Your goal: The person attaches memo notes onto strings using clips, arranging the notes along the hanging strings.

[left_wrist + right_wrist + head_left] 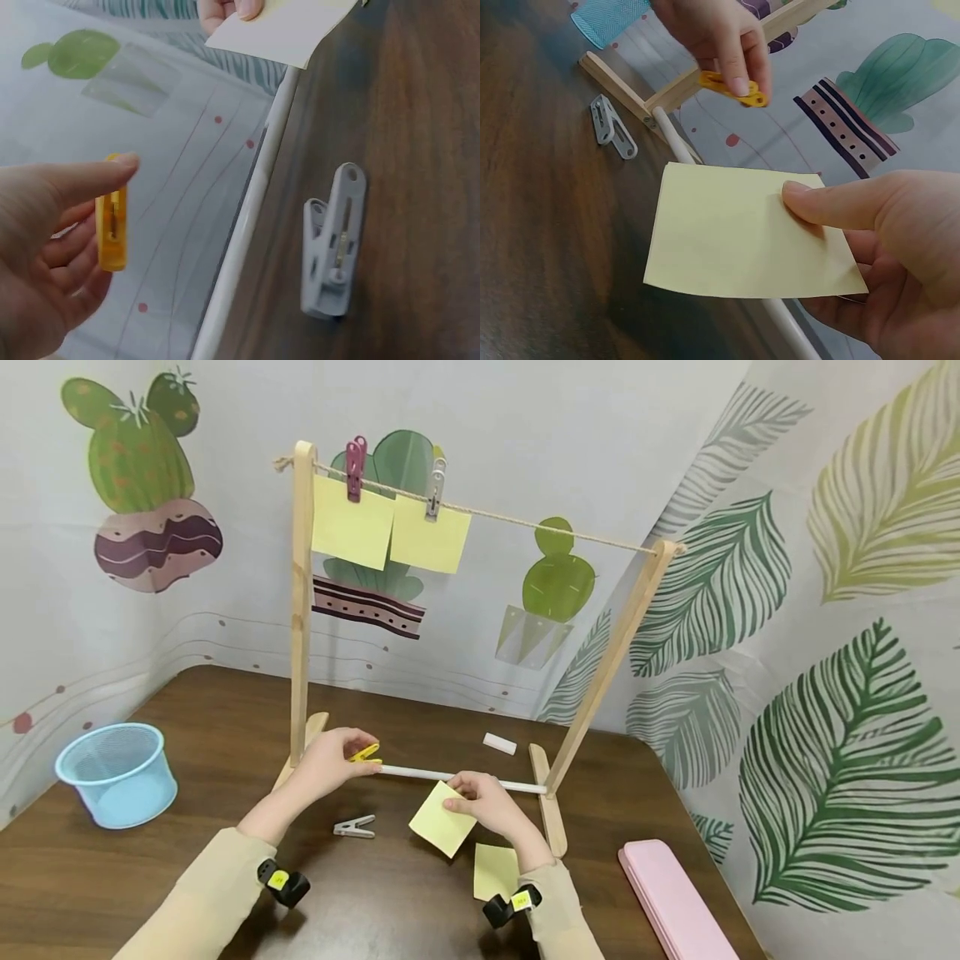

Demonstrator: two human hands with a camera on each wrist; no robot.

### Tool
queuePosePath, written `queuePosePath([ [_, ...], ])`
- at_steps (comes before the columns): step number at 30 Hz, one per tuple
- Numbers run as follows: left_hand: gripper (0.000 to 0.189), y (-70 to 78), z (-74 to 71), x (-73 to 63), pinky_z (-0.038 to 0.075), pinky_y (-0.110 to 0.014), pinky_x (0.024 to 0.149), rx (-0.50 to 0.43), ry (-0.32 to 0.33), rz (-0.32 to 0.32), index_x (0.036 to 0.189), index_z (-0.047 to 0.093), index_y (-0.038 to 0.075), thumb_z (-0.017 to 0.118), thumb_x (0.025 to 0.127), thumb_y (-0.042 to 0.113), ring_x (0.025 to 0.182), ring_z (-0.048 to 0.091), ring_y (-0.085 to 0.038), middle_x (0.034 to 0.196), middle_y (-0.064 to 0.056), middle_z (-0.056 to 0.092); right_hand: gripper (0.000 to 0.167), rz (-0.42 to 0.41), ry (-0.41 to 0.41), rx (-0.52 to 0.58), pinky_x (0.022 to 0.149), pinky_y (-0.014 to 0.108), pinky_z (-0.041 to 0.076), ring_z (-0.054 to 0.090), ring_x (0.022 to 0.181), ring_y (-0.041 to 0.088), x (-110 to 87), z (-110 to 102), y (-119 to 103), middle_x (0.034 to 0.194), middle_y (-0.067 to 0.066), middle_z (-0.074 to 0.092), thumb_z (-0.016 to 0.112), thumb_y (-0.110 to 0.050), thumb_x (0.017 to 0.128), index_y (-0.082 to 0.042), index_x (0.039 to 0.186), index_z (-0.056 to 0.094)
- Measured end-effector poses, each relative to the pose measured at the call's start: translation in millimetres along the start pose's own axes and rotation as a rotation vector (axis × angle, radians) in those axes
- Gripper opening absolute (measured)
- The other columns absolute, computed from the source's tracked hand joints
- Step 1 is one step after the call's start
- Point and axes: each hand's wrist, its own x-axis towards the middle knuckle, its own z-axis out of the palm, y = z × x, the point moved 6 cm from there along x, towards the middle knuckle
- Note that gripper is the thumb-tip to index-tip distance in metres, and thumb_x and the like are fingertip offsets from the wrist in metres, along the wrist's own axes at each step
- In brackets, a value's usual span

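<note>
Head view is showing two bare hands working, well apart, at one light-wood rack with two upright posts (300, 610), one beige twisted rope (525, 518) and one round white rod (416, 772). The left hand (330, 760) is pinching one yellow plastic clothespin (366, 752) between thumb and fingers, near the rack's left post and just above the rod. The right hand (487, 802) is gripping one square yellow paper note (437, 825), thumb on top, in front of the rack's rod. Four such notes are showing in all: two hung yellow notes (352, 531) are hanging from the rack's rope at its left end, and one loose yellow note (495, 868) is lying in front of the rack. Four clothespins are showing too: one magenta clothespin (355, 472) and one pale grey clothespin (435, 493) are clipping those hung sheets to the rope, and one light-grey clothespin (354, 827) is lying in front of the rack's rod. Behind the rod, one small white block (499, 743) is resting; one round light-blue mesh basket (127, 797) is standing left of the rack; one long pink case (675, 902) is lying to its front right.
</note>
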Motion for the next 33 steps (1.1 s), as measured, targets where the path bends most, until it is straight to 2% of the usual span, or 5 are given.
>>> queuePosePath([
  [10, 0.04, 35.0, -9.0, 24.0, 0.055, -0.044, 0.079, -0.046, 0.0, 0.121, 0.111, 0.072, 0.003, 0.084, 0.077, 0.019, 0.09, 0.067, -0.025, 0.1, -0.011, 0.071, 0.017, -0.027, 0.042, -0.001, 0.068, 0.02, 0.046, 0.06, 0.077, 0.009, -4.4, -17.7, -27.3, 0.094, 0.024, 0.07, 0.067, -0.004, 0.09, 0.008, 0.102, 0.065],
  [19, 0.038, 77.3, -21.0, 46.7, 0.052, -0.038, 0.073, -0.018, 0.106, 0.267, 0.11, 0.073, 0.006, 0.085, 0.076, 0.021, 0.082, 0.063, -0.021, 0.095, -0.007, 0.071, 0.017, -0.035, 0.14, 0.022, 0.066, 0.02, 0.046, 0.06, 0.076, 0.011, -10.0, -40.9, -60.3, 0.094, 0.027, 0.069, 0.065, -0.001, 0.09, 0.011, 0.103, 0.063],
  [25, 0.035, 105.9, -35.2, 59.7, 0.051, -0.041, 0.08, -0.073, 0.141, 0.314, 0.111, 0.072, 0.005, 0.082, 0.079, 0.017, 0.088, 0.063, -0.024, 0.098, -0.01, 0.072, 0.018, -0.037, 0.25, 0.073, 0.065, 0.021, 0.048, 0.062, 0.075, 0.012, -2.9, -58.7, -62.4, 0.096, 0.028, 0.069, 0.065, -0.001, 0.091, 0.011, 0.105, 0.063],
  [31, 0.038, 138.5, -44.4, 70.9, 0.052, -0.044, 0.085, -0.1, 0.104, 0.355, 0.113, 0.07, 0.003, 0.081, 0.08, 0.018, 0.092, 0.064, -0.024, 0.102, -0.012, 0.072, 0.02, -0.034, 0.367, 0.116, 0.069, 0.022, 0.049, 0.062, 0.076, 0.006, 15.9, -77.8, -42.5, 0.096, 0.024, 0.071, 0.067, -0.007, 0.091, 0.007, 0.105, 0.064],
  [33, 0.038, 150.4, -47.3, 74.5, 0.052, -0.044, 0.085, -0.095, 0.086, 0.381, 0.114, 0.07, 0.003, 0.081, 0.08, 0.018, 0.093, 0.064, -0.024, 0.102, -0.011, 0.072, 0.021, -0.046, 0.388, 0.132, 0.07, 0.021, 0.049, 0.062, 0.076, 0.006, 17.8, -85.1, -49.2, 0.096, 0.024, 0.071, 0.067, -0.007, 0.091, 0.007, 0.106, 0.064],
])
